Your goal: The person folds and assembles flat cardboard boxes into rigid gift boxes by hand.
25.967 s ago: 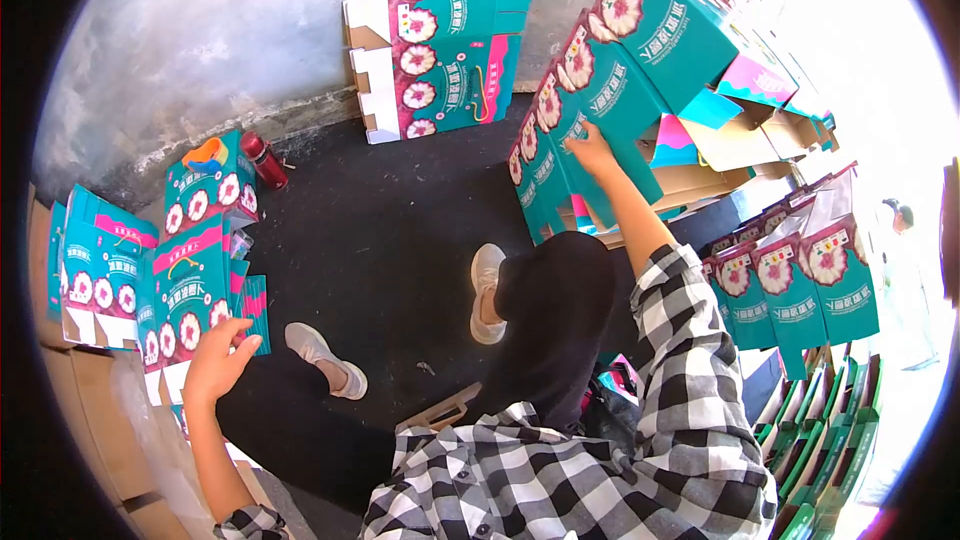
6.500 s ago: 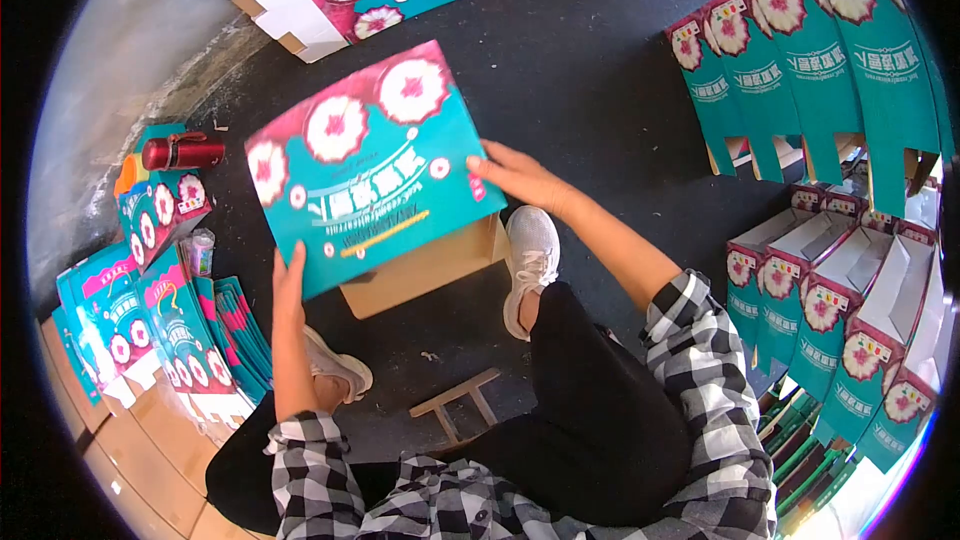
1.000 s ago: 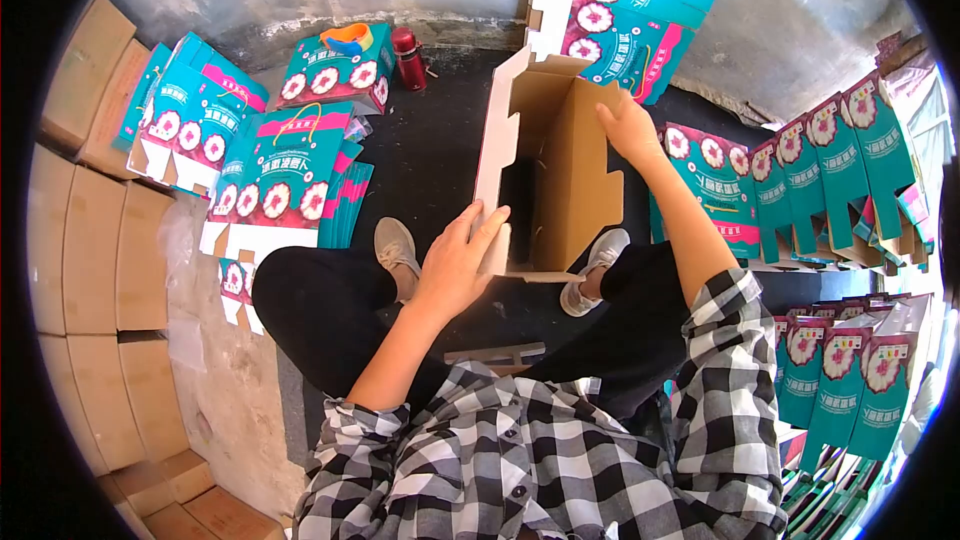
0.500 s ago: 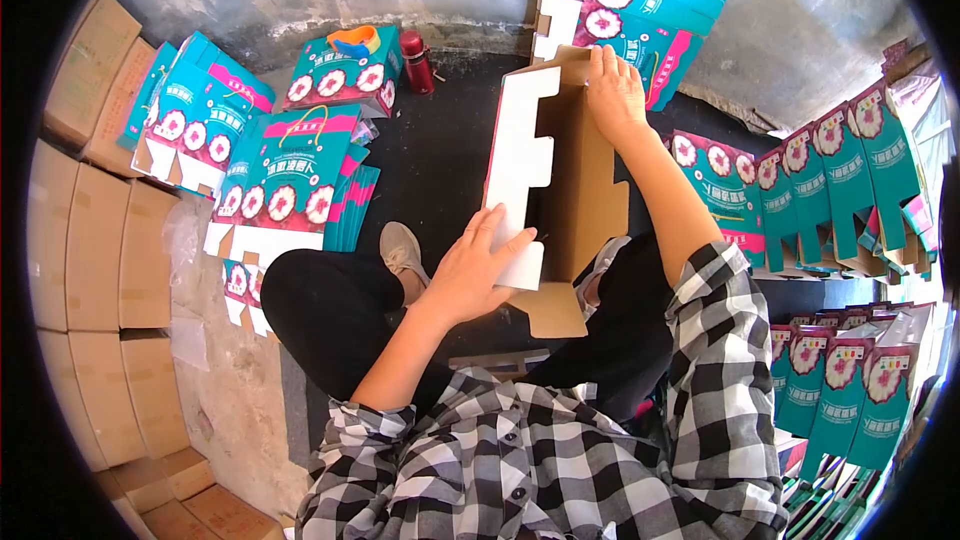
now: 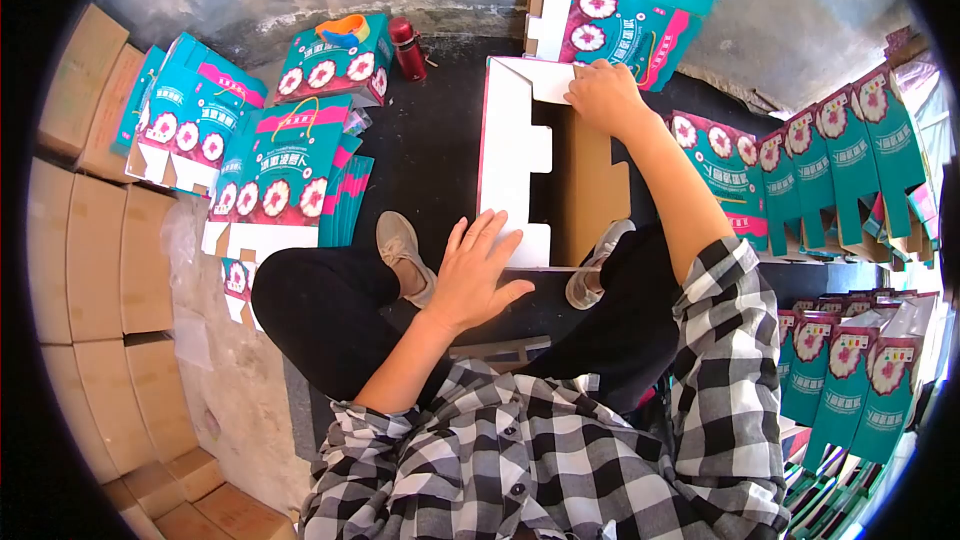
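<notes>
A cardboard box [image 5: 505,155] stands between my legs, its open side facing up and its brown inside showing. White notched flaps lie along its left side and over its far end. My left hand [image 5: 481,275] rests on the near left corner of the box, fingers spread and thumb out to the right. At the far end, my right hand [image 5: 606,97] has its fingers bent over the white end flap, pressed close together on it.
Printed teal boxes [image 5: 290,175] stand at the left, with a red bottle [image 5: 408,50] beyond them. Brown cartons [image 5: 95,250] are stacked at the far left. More teal boxes [image 5: 838,175] line the right side. One large printed box [image 5: 640,15] leans against the wall.
The far end flap has been folded inward under my right hand, and the near flap no longer sticks out toward me. My left hand has moved slightly down.
</notes>
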The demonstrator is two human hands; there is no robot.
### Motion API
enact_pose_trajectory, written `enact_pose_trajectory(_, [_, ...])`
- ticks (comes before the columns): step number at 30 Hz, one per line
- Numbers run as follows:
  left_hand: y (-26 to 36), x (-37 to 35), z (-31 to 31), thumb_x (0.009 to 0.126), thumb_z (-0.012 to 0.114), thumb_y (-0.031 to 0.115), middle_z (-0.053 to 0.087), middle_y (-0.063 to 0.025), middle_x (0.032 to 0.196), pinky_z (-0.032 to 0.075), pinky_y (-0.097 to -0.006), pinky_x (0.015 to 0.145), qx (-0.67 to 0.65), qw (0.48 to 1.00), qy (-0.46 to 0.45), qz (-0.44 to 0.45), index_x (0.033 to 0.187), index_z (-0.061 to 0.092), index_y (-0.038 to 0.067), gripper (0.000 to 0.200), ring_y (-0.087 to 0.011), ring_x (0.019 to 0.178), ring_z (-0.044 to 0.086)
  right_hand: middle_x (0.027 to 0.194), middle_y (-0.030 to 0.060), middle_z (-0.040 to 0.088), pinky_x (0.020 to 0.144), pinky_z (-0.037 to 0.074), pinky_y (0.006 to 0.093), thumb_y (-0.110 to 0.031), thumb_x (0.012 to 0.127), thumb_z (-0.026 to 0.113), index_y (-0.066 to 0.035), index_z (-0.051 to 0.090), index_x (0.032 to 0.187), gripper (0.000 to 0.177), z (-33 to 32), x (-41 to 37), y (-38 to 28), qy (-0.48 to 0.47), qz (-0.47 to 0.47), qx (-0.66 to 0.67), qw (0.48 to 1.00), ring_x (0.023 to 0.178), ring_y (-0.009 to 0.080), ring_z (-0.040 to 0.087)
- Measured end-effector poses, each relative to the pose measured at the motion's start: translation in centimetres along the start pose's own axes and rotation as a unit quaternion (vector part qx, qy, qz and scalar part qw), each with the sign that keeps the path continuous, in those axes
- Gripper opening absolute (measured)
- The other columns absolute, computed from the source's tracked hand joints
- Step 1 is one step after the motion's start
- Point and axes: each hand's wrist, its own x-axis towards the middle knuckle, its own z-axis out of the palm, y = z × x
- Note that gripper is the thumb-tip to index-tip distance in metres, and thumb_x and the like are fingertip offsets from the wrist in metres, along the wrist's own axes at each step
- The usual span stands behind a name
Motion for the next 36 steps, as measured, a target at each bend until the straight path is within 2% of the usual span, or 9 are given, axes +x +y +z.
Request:
enact_pose_trajectory(6, [2.3, 2.1, 4.5, 0.085, 0.057, 0.023, 0.046, -0.0232, 0.129, 0.031, -0.0528, 0.101, 0.191, 0.978, 0.056, -0.06, 0.131, 0.045, 0.003, 0.052, -0.0367, 0.124, 0.04, 0.092, 0.0062, 0.061, 0.07, 0.049, 0.0403, -0.03, 0.082, 0.058, -0.01, 0.068, 0.078, 0.022, 0.9, 0.5, 0.2, -0.008, 0.055, 0.017, 0.998, 0.09, 0.0253, 0.059])
enact_pose_trajectory(9, [4.7, 3.0, 5.7, 0.08, 0.062, 0.018, 0.048, -0.023, 0.126, 0.033, -0.0511, 0.099, 0.131, 0.984, 0.109, 0.053, 0.129, 0.045, -0.001, 0.055, -0.036, 0.12, 0.044, 0.094, 0.0063, 0.06, 0.07, 0.049, 0.0407, -0.03, 0.081, 0.058, -0.013, 0.07, 0.079, 0.021, 0.7, 0.3, 0.2, -0.02, 0.059, 0.002, 0.998, 0.088, 0.0251, 0.06])
enact_pose_trajectory(12, [7.0, 4.1, 5.6, 0.075, 0.064, 0.015, 0.048, -0.0236, 0.125, 0.032, -0.0504, 0.1, -0.015, 0.994, 0.11, 0.016, 0.126, 0.045, -0.006, 0.058, -0.0365, 0.119, 0.043, 0.091, 0.0071, 0.06, 0.069, 0.046, 0.0395, -0.028, 0.079, 0.061, -0.012, 0.071, 0.08, 0.018, 1.0, 0.0, 0.2, -0.006, 0.057, 0.017, 0.998, 0.089, 0.0256, 0.059])
enact_pose_trajectory(21, [5.3, 2.7, 6.6, 0.073, 0.052, 0.001, 0.05, -0.0218, 0.122, 0.028, -0.0503, 0.104, 0.038, 0.994, 0.087, -0.057, 0.124, 0.043, -0.007, 0.053, -0.036, 0.121, 0.043, 0.091, 0.0105, 0.064, 0.076, 0.047, 0.0432, -0.033, 0.083, 0.055, -0.012, 0.071, 0.081, 0.027, 1.2, -1.3, 1.3, 0.012, 0.031, 0.033, 0.999, 0.093, 0.0282, 0.06])
enact_pose_trajectory(27, [-0.8, -2.1, 0.4, 0.079, 0.051, 0.002, 0.058, -0.0191, 0.11, 0.04, -0.0434, 0.094, -0.014, 0.998, 0.064, -0.012, 0.114, 0.052, -0.002, 0.035, -0.0334, 0.104, 0.055, 0.088, 0.0182, 0.066, 0.08, 0.048, 0.0423, -0.038, 0.087, 0.048, -0.005, 0.068, 0.083, 0.039, 1.0, -2.6, 1.7, -0.133, 0.045, 0.304, 0.942, 0.086, 0.0353, 0.062])
enact_pose_trajectory(29, [-1.9, -2.2, -0.9, 0.084, 0.053, 0.006, 0.059, -0.0207, 0.106, 0.044, -0.0417, 0.088, -0.024, 0.996, 0.068, -0.049, 0.111, 0.053, -0.003, 0.028, -0.0351, 0.099, 0.056, 0.095, 0.0189, 0.066, 0.085, 0.046, 0.0401, -0.048, 0.091, 0.042, -0.001, 0.069, 0.09, 0.054, 1.0, -2.4, 1.6, -0.153, 0.1, 0.402, 0.897, 0.093, 0.0326, 0.062])
enact_pose_trajectory(32, [-2.0, -1.4, -1.1, 0.087, 0.055, 0.009, 0.056, -0.0233, 0.112, 0.043, -0.0418, 0.09, -0.104, 0.941, 0.075, -0.312, 0.116, 0.051, -0.004, 0.032, -0.037, 0.101, 0.056, 0.103, 0.02, 0.065, 0.092, 0.042, 0.0373, -0.059, 0.092, 0.034, 0.005, 0.065, 0.103, 0.072, 0.8, -3.0, 1.8, -0.16, 0.185, 0.571, 0.784, 0.102, 0.029, 0.059])
enact_pose_trajectory(35, [-1.9, 0.3, 1.5, 0.088, 0.054, 0.011, 0.051, -0.025, 0.121, 0.04, -0.0416, 0.097, -0.166, 0.898, 0.332, -0.235, 0.123, 0.049, -0.004, 0.037, -0.0389, 0.111, 0.051, 0.109, 0.0201, 0.063, 0.093, 0.042, 0.0392, -0.059, 0.091, 0.037, 0.003, 0.062, 0.11, 0.07, 1.2, -3.8, 1.5, -0.125, 0.167, 0.558, 0.804, 0.106, 0.0313, 0.058])
enact_pose_trajectory(36, [-2.0, 0.4, 1.4, 0.089, 0.053, 0.01, 0.047, -0.0251, 0.127, 0.034, -0.0431, 0.103, -0.045, 0.926, 0.3, -0.226, 0.127, 0.046, -0.003, 0.041, -0.0383, 0.121, 0.044, 0.12, 0.018, 0.056, 0.098, 0.039, 0.0402, -0.051, 0.089, 0.046, -0.002, 0.055, 0.121, 0.06, 0.8, -4.2, 0.8, -0.106, 0.121, 0.464, 0.871, 0.114, 0.0334, 0.051])
